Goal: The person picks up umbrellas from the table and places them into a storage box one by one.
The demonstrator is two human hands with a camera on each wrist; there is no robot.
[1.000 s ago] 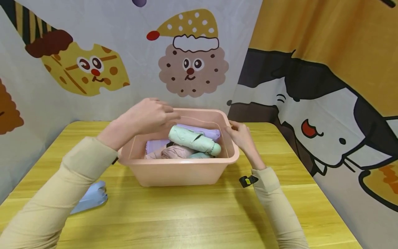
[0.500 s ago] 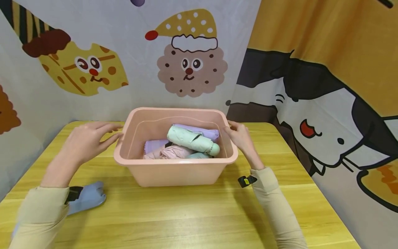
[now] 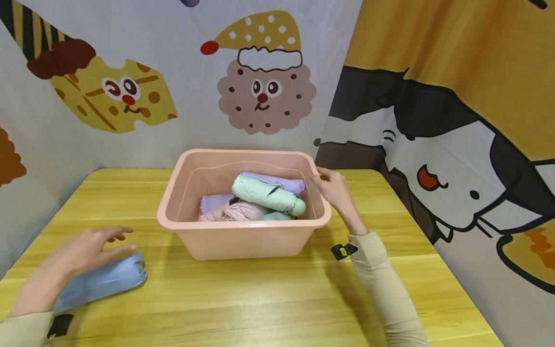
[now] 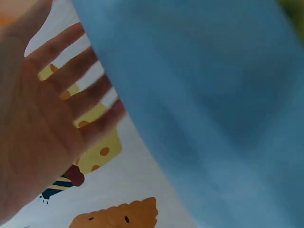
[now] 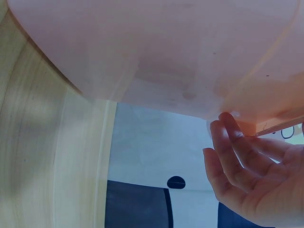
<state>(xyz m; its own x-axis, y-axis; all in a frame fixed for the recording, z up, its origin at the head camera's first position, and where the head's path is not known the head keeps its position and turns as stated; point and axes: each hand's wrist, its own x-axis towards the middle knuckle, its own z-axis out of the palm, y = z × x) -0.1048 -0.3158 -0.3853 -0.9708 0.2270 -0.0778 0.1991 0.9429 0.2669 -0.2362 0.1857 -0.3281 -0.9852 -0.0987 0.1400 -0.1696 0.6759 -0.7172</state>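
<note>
A pink plastic bin (image 3: 243,241) stands on the table with several folded umbrellas inside. On top lies a mint-green umbrella (image 3: 264,193); under and around it are a purple umbrella (image 3: 286,184), a pink umbrella (image 3: 240,211) and a partly hidden teal one (image 3: 277,216). My right hand (image 3: 336,190) grips the bin's right rim, and the right wrist view shows its fingers (image 5: 232,152) bent beneath that rim. My left hand (image 3: 82,253) hovers over a folded blue umbrella (image 3: 104,284), fingers spread and loosely extended. That umbrella (image 4: 199,104) fills much of the left wrist view.
The wooden table (image 3: 260,299) extends in front of the bin and to both sides. A cartoon-printed cloth (image 3: 195,106) hangs close behind the table and along its right side.
My left hand has moved from above the bin, past its left rim, down and left to the blue umbrella. The right hand stays on the rim, and the bin keeps its place.
</note>
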